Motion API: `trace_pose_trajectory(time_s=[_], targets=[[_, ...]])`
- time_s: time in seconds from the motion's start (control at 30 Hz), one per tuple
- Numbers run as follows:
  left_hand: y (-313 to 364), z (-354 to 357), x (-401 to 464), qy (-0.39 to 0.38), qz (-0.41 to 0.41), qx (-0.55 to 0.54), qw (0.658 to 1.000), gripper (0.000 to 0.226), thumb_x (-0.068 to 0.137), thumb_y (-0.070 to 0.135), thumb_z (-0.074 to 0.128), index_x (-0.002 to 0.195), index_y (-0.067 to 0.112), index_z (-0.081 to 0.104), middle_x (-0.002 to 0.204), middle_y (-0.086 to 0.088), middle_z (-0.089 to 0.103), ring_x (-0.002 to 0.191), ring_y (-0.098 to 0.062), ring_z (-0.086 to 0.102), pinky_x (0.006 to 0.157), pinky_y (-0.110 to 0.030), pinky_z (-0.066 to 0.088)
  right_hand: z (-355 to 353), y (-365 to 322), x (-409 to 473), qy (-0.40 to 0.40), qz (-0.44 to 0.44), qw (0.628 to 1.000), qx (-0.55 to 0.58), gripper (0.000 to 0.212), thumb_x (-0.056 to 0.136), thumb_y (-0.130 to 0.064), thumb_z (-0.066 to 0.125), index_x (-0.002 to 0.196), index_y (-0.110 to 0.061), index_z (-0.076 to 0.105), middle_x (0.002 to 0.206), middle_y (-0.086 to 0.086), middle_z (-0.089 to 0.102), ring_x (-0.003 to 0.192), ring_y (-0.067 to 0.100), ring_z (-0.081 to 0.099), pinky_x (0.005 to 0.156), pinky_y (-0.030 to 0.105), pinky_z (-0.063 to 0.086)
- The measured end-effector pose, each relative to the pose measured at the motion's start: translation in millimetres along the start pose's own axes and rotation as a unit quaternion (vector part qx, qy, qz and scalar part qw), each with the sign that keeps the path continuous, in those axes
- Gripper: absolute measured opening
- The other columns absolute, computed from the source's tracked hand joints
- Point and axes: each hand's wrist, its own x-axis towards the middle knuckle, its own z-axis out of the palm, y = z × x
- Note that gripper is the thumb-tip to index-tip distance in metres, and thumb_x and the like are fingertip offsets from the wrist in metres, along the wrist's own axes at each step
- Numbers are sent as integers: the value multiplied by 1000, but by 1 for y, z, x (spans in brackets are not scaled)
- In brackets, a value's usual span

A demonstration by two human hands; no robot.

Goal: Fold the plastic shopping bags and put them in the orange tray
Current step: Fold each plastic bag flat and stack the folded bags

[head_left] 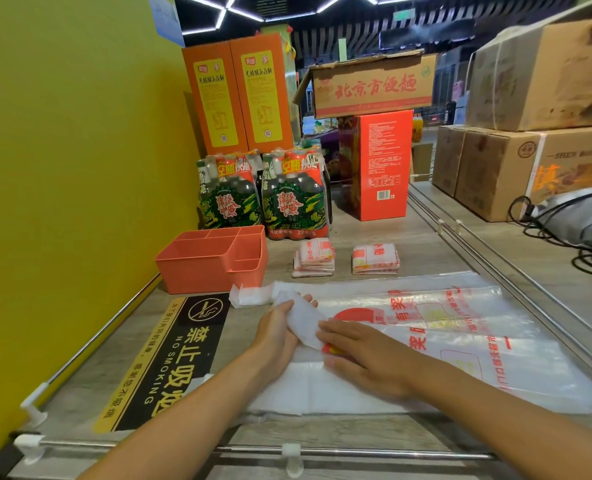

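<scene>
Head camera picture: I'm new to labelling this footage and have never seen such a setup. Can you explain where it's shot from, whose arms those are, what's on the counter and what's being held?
No machine here: a person wears one wide-angle camera on the head, looking forward and down, so both arms reach in from the bottom edge. The left hand curls its fingers round a folded end of a plastic shopping bag spread flat on the wooden counter. The right hand lies flat on the bag, pressing it down. Behind the bag sit two stacks of folded bags, and to their left the orange tray with several compartments; nothing shows inside it from this angle. Further back stand bottle packs and cardboard boxes. A no-smoking sticker is on the counter at left.
</scene>
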Motion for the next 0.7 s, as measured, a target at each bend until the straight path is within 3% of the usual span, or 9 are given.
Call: trace_pose_trajectory(time_s=[0.13,0.2,0.3,0.37,0.43,0.5,0.53,0.6,0.7], targets=[[-2,2,-12,-11,66,195,979,42,98,-3,41,134,10,58,130,-13,65,114,-19,65,94,-35,53,2,1,1,2,-5,1000,-7,63,104,-61,27,159,-31,25,167,-15,14,152,3,8,125,28,8],[-5,5,-21,-51,89,308,946,46,98,-4,41,130,21,62,125,-4,68,111,-13,67,90,-29,55,3,2,2,8,-14,1000,-7,62,104,-61,28,158,-30,28,166,-14,16,152,5,9,125,30,10],[-11,10,-28,-128,136,441,878,59,97,-12,42,143,23,47,127,8,61,111,4,62,90,-14,48,-3,6,1,15,-22,1000,-9,62,103,-62,29,157,-32,30,166,-13,18,152,4,8,124,29,6],[-9,15,-31,-128,150,503,841,67,92,-17,39,146,22,40,129,1,59,108,-1,61,86,-10,45,-10,10,-4,19,-22,999,-22,59,104,-59,34,156,-32,32,166,-10,20,152,5,9,123,27,5],[-2,22,-37,-107,181,560,802,60,91,-16,36,143,14,37,126,3,55,108,-12,57,77,1,38,-20,15,-12,14,-8,1000,-22,58,104,-54,40,156,-29,34,166,-9,22,152,6,11,123,27,8],[2,29,-41,-98,201,597,771,48,94,-13,36,136,10,36,115,4,53,100,-14,57,68,3,37,-32,19,-23,-2,14,999,-36,59,103,-51,45,156,-27,34,165,-7,25,151,9,19,124,32,17],[2,33,-42,-100,205,609,760,45,95,-11,37,134,12,36,113,5,53,100,-14,59,69,2,40,-38,20,-28,-7,30,999,-34,59,102,-50,48,155,-28,35,163,-7,29,148,12,28,122,34,24],[-3,37,-44,-113,203,639,734,47,96,-6,39,138,16,37,121,6,53,117,-18,59,82,-5,45,-45,23,-39,19,57,998,-2,63,100,-51,52,156,-34,28,161,-10,33,136,10,42,114,32,36],[-13,37,-44,-128,194,694,681,53,102,8,41,154,16,30,153,5,39,141,-14,37,112,-14,30,-41,26,-53,118,63,991,29,77,99,-51,55,158,-43,6,164,-21,13,145,0,24,116,23,26]])
